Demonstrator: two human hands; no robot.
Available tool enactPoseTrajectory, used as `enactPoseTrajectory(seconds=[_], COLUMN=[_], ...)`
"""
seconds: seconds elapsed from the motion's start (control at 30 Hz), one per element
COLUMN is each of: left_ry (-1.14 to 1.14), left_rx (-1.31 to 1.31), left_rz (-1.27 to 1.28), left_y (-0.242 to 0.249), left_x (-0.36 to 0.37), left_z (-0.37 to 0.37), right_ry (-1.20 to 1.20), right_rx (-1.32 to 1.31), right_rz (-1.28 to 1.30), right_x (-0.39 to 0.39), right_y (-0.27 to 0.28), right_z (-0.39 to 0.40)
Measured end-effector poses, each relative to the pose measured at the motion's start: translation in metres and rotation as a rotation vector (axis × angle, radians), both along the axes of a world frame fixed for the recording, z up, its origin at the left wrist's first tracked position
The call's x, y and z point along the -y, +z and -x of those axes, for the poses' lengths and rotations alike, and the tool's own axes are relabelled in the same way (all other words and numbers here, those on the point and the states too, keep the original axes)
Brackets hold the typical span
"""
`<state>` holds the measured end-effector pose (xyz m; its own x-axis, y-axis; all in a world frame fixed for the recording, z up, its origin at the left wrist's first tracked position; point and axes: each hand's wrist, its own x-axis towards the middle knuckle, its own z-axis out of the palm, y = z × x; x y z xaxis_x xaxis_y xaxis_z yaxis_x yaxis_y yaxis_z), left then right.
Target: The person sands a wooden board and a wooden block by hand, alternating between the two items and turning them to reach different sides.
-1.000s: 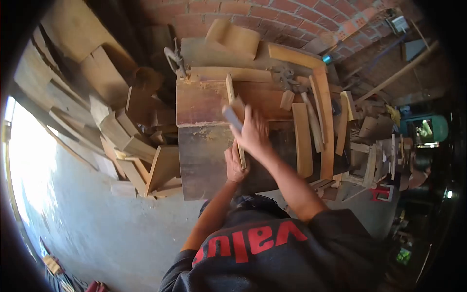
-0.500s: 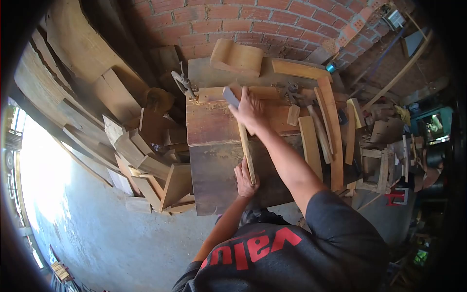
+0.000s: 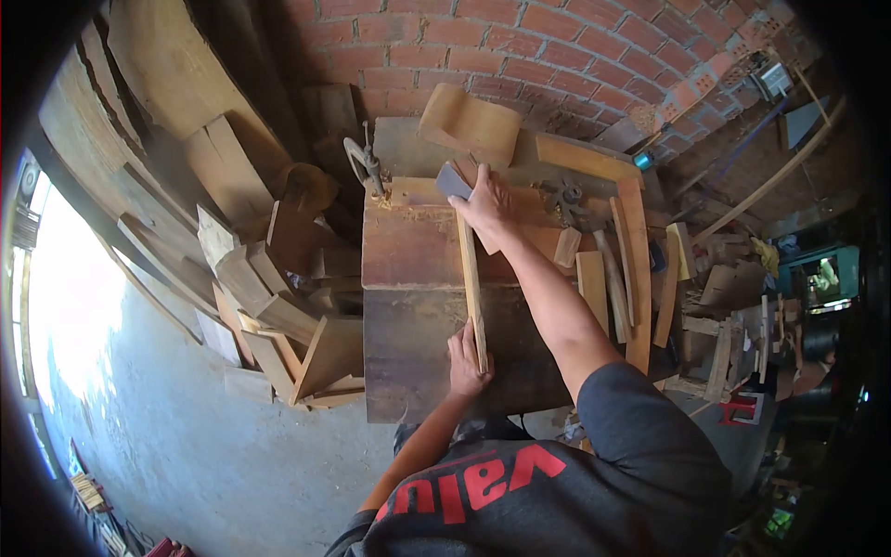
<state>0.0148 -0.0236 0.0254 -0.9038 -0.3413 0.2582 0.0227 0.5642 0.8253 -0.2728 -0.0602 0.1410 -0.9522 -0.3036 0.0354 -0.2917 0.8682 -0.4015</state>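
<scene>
A long, narrow wooden strip lies lengthwise across the workbench, pointing away from me. My left hand grips its near end by the bench's front edge, fingers wrapped on the left side. At the far end, my right hand is closed around a grey-faced block that looks like a sanding block, held over the strip. The block's underside and its contact with the strip are hidden by my hand. Just beyond is a flat board across the bench.
A metal clamp stands at the bench's left edge. Behind sits a curved wood block. Several wood strips, including a long curved piece, lie on the right. Offcuts are piled left of the bench, before a brick wall.
The camera view has shifted slightly, moving the bench a little down and right. My right hand stays near the strip's far end with the block; my left hand keeps its grip.
</scene>
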Motion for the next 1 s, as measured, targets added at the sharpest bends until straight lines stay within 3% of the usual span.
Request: enactPoseTrajectory(seconds=[0.1,0.2,0.27,0.4,0.53,0.6,0.67,0.7,0.73,0.83,0.9,0.93,1.0], left_ry=[0.004,0.003,0.001,-0.01,-0.002,-0.002,0.015,0.016,-0.002,0.007,-0.084,-0.088,0.009], left_rx=[0.018,-0.044,-0.104,-0.073,-0.006,0.027,-0.015,-0.026,-0.043,-0.103,0.026,0.05,-0.122], left_rz=[-0.006,0.0,-0.026,0.012,0.029,0.049,-0.012,0.014,0.01,0.019,0.11,0.183,0.037], left_y=[-0.018,-0.012,-0.014,-0.006,-0.005,-0.011,-0.011,-0.012,-0.01,-0.016,-0.029,-0.026,-0.013], left_x=[-0.003,-0.001,-0.002,-0.001,-0.001,-0.002,-0.003,-0.002,-0.001,-0.002,-0.005,-0.004,-0.005], left_z=[-0.001,0.0,0.003,0.002,0.0,-0.002,-0.001,-0.001,-0.001,0.002,-0.005,-0.003,0.001], right_ry=[0.065,0.175,0.159,0.191,0.079,0.061,0.084,0.054,0.053,0.183,0.196,0.174,0.18], right_rx=[-0.062,-0.202,0.048,-0.136,-0.005,0.014,-0.089,-0.003,-0.106,-0.099,-0.04,-0.004,-0.133], right_rz=[-0.032,-0.084,-0.164,-0.016,-0.086,-0.073,-0.066,-0.062,-0.023,-0.105,-0.17,-0.153,-0.048], right_x=[-0.022,-0.078,-0.1,-0.085,-0.008,0.008,0.004,-0.005,-0.021,-0.077,-0.094,-0.097,-0.09], right_y=[0.004,-0.003,0.011,-0.005,0.002,0.005,0.009,0.011,-0.001,0.002,0.007,0.002,-0.009], right_z=[-0.048,-0.157,-0.212,-0.16,-0.036,-0.018,-0.023,-0.04,-0.065,-0.171,-0.223,-0.224,-0.193])
